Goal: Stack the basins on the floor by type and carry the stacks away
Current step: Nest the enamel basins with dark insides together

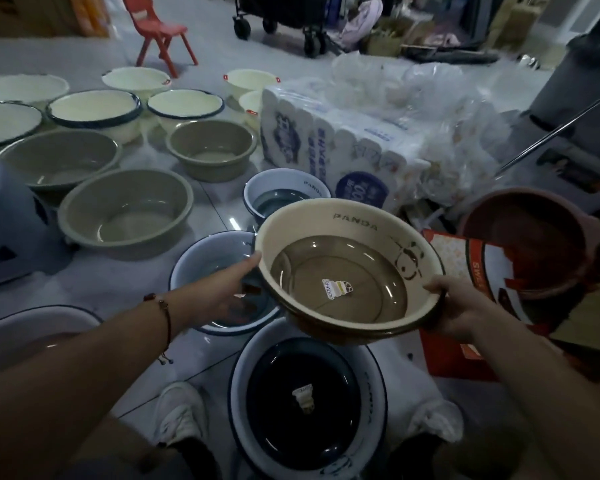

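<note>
Between both hands, just right of the frame's centre, a cream and brown basin (349, 271) marked PANDA is held off the floor, tilted toward the camera, with a small sticker on its bottom. At its nine o'clock edge the left hand (234, 289) meets the rim; its thumb lies along the rim and the fingers go under the bowl, out of sight. At four o'clock the right hand (463, 308) curls round the rim, thumb on top.

Directly below the held basin, at six o'clock, a white basin with a dark inside (303, 403) sits on the floor (118, 282) between two white shoes (181, 412). Partly hidden behind the left hand lies a white basin with a blue rim (201, 254), and another like it (284, 197) stands at twelve o'clock from the held one. Toward ten o'clock rest three olive basins (125, 213), and beyond them several cream basins with dark rims (94, 110). At one o'clock stands a wrapped pack of paper rolls (336, 143); at three o'clock a reddish-brown basin (530, 244) sits on a red box (465, 271).
</note>
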